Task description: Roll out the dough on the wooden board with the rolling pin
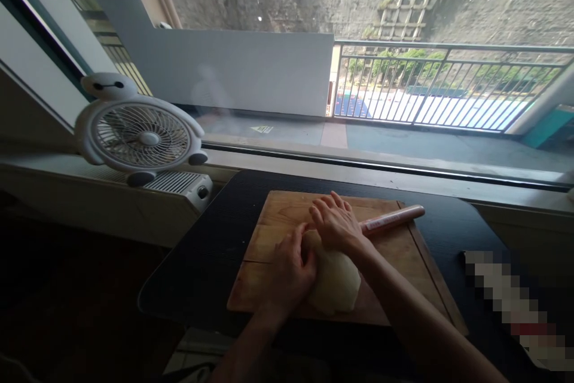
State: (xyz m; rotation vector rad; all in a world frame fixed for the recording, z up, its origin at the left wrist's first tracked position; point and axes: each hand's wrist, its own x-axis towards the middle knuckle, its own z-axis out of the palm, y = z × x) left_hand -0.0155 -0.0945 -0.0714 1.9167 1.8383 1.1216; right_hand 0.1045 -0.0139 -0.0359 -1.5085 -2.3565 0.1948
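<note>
A pale lump of dough (337, 284) lies on a wooden cutting board (273, 213). My left hand (293, 260) curves round the dough's left side, thumb and fingers against it. Across the top of the dough rests my right hand (334, 223), its heel pressed down and its fingers stretched forward, slightly apart. The dough's far part is hidden beneath the hands. Just beyond my right wrist, a rolling pin (394, 218) lies aslant on the board, its right end past the board's edge and its left end hidden by my hand.
The board rests on a black table (197, 266). A white fan (146, 135) stands at the left beside the window. At the table's right lies a blurred-out long object (506, 299). Behind the glass are a railing (430, 87) and a rock wall.
</note>
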